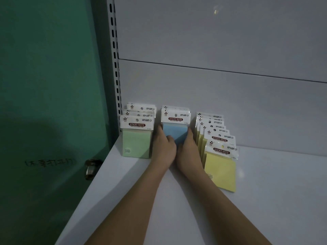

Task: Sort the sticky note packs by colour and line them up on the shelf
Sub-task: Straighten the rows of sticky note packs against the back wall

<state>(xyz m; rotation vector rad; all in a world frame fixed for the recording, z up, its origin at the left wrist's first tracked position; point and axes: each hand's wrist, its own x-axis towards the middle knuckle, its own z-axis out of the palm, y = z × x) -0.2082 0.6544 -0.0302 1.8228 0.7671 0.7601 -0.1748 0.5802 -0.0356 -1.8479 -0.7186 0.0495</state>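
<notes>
Flanking the blue sticky note packs (175, 129), we have our left hand (163, 147) on the row's left side and our right hand (188, 147) on its right, thumbs curled over the front pack's blue face and fingers clamped along its side edges. This blue row stands mid-shelf, running back toward the grey rear panel (230, 41). Left of it, the green sticky note packs (137, 137) stand in a row close against the perforated metal upright (115, 68), near the shelf's left edge. Right of it, the yellow sticky note packs (220, 156) lean in a staggered row reaching further forward than the others. Narrow gaps separate the three rows; our hands fill both. The white shelf board (274, 200) lies open ahead of and right of the yellow row. Beyond the left edge stands a green door (44, 85) with a metal knob (91, 167).
</notes>
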